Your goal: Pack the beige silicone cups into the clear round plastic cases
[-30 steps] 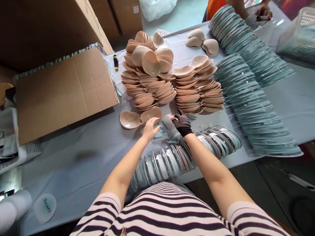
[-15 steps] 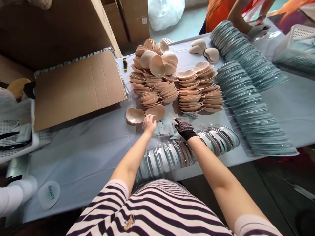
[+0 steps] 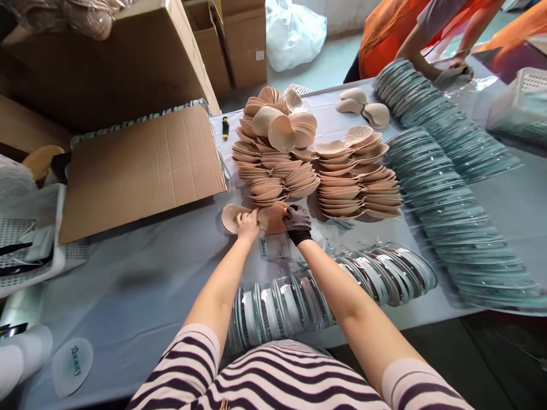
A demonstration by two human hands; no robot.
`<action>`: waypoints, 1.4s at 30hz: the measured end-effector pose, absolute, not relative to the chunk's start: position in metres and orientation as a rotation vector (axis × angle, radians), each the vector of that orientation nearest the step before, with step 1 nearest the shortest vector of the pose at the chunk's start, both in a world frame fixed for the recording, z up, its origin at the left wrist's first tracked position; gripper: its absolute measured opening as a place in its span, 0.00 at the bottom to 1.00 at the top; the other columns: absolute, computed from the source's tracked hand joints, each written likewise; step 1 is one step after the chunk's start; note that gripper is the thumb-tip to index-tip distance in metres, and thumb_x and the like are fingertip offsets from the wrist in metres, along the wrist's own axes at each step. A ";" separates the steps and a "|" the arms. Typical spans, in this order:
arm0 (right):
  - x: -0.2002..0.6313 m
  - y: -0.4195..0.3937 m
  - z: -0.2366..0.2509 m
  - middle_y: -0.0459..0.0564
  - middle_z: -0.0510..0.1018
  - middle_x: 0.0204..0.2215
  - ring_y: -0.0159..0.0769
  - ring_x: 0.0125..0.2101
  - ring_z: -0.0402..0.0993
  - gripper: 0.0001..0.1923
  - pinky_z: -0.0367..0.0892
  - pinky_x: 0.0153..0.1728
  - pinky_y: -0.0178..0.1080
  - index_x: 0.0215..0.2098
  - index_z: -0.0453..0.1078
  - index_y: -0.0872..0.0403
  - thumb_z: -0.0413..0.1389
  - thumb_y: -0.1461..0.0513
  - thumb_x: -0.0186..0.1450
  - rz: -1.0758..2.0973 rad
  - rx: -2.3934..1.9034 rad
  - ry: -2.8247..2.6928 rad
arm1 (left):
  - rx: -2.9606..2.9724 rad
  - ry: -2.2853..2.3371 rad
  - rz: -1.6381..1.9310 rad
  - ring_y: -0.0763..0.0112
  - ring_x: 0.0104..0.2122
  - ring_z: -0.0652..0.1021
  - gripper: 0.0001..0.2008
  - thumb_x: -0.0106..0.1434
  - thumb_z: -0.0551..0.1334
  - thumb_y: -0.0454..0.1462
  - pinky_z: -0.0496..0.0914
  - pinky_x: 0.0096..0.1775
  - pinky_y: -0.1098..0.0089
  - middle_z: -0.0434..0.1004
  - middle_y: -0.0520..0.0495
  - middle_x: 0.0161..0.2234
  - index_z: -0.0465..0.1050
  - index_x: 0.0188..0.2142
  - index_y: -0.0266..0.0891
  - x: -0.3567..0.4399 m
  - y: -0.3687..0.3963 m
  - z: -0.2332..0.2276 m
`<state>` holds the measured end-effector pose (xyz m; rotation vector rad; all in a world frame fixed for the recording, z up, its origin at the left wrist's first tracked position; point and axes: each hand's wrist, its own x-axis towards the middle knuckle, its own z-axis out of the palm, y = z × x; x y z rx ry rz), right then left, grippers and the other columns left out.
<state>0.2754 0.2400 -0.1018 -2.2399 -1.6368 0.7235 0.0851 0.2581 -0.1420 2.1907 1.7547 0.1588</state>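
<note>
A beige stick-on bra (image 3: 272, 220) with two joined cups lies on the table in front of me. My left hand (image 3: 248, 225) is bare and closed on it near the middle, its fingers over the inner edge of the left cup. In a black fishnet-patterned fingerless glove, my right hand (image 3: 298, 222) grips the outer edge of the right cup. Just behind the hands are a left stack of beige bras (image 3: 282, 176) and a right stack (image 3: 359, 182). Below the hands lie clear printed film pieces (image 3: 276, 247), partly covered.
A row of clear plastic shells (image 3: 277, 307) runs along the front edge. Longer rows of shells (image 3: 461, 228) stand at right. A cardboard sheet (image 3: 145, 165) and white basket (image 3: 62, 228) are at left. Across the table a co-worker's gloved hand (image 3: 453, 78) handles clear plastic.
My right hand has moved left from the film pieces onto the bra's right cup. My left hand has shifted slightly left along the bra. The camera view has tilted a little.
</note>
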 end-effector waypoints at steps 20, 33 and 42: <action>0.299 0.127 0.076 0.48 0.81 0.35 0.38 0.36 0.74 0.18 0.69 0.40 0.39 0.42 0.77 0.55 0.59 0.51 0.62 1.358 -1.329 -1.164 | 1.219 0.838 0.429 0.74 0.19 0.68 0.23 0.57 0.64 0.54 0.64 0.23 0.74 0.70 0.50 0.19 0.73 0.23 0.35 0.030 0.165 0.073; 0.277 0.039 0.111 0.44 0.71 0.25 0.32 0.29 0.64 0.15 0.61 0.30 0.34 0.27 0.71 0.53 0.56 0.52 0.64 1.001 -1.471 -1.130 | 1.048 0.835 0.488 0.77 0.16 0.65 0.22 0.50 0.68 0.53 0.59 0.19 0.75 0.68 0.51 0.16 0.72 0.19 0.35 0.022 0.080 0.091; 0.268 0.022 0.112 0.45 0.74 0.26 0.33 0.28 0.67 0.21 0.64 0.30 0.36 0.29 0.70 0.54 0.55 0.45 0.65 1.216 -1.318 -1.016 | 0.954 0.948 0.513 0.79 0.14 0.61 0.22 0.46 0.68 0.52 0.56 0.17 0.76 0.63 0.53 0.14 0.67 0.16 0.37 0.017 0.058 0.092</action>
